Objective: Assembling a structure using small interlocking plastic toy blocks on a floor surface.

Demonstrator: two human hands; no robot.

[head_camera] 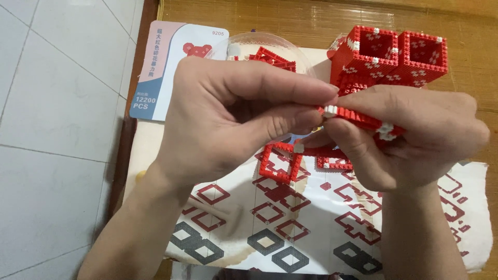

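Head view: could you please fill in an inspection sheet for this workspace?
Surface: paper sheet with red and grey square patterns, over a wooden table.
Job's things: red and white brick strip, pinched at its white end.
Clutter: two open red brick boxes; flat red frames; clear bowl; card.
Grippers: left hand pinches the strip's end; right hand grips the strip.
Cables: nothing seen.
Surroundings: white tiled floor on the left.
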